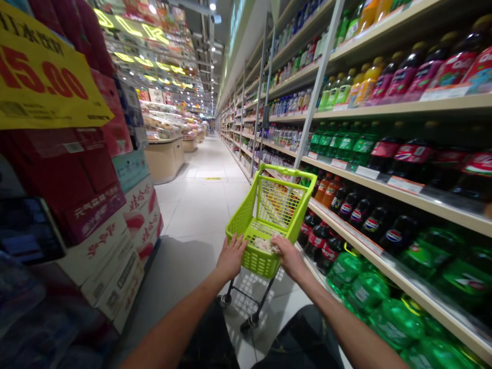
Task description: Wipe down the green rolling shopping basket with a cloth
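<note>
A lime-green shopping cart (265, 264) with slatted plastic walls stands on the floor close in front of my legs. My left hand (231, 256) lies on the left corner of its near rim, fingers stretched out and holding nothing. Over the right part of that rim is my right hand (287, 254), fingers curled, with some whitish material at their tips. Inside the cart lies a whitish crumpled thing (263, 244), perhaps cloth, reaching towards the right fingers. The undersides of the right fingers are hidden.
Along the right run shelves (365, 171) of bottled drinks, with large green bottles (367, 289) at the bottom. Stacked drink cartons (115, 241) and a yellow price sign (49, 77) stand on the left. A tiled aisle (207, 179) leads ahead past display counters (165, 156).
</note>
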Motion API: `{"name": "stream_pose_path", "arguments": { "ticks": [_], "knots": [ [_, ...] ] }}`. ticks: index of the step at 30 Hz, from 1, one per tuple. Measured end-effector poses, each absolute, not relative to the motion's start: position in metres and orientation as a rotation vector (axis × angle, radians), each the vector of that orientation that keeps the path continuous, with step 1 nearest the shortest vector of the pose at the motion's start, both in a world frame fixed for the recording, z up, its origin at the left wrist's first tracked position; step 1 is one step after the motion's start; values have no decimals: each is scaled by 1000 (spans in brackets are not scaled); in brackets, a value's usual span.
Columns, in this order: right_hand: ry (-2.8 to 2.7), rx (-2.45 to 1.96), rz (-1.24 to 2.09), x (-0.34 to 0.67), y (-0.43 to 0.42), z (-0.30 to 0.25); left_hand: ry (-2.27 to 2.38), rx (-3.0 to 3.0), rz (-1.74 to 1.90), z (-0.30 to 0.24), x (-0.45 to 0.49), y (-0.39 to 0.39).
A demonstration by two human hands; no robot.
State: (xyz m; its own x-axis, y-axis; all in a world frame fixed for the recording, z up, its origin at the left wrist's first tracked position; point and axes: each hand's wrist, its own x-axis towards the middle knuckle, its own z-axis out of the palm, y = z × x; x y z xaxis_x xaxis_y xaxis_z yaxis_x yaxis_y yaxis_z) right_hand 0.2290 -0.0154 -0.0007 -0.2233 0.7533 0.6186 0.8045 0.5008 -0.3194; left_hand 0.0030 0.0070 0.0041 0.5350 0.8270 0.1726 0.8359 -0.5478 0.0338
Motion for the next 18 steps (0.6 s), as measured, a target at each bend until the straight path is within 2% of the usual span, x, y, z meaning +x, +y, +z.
{"name": "stream_pose_path", "arguments": {
  "ticks": [2,7,14,18],
  "knots": [
    [-1992,-1265,-90,220,-31,-7,-1428,-2714,-296,7,4,12],
    [-1829,-1323,-112,210,-33,-20,-1779,-2529,-334,9,-13,37],
    [-1873,-1254,-75,114,20,-25,-1618,-2628,-339,3,-25,42],
    [-2081,-1314,-194,134,17,-30,-1560,-2635,-326,8,-25,38]
  ]
}}
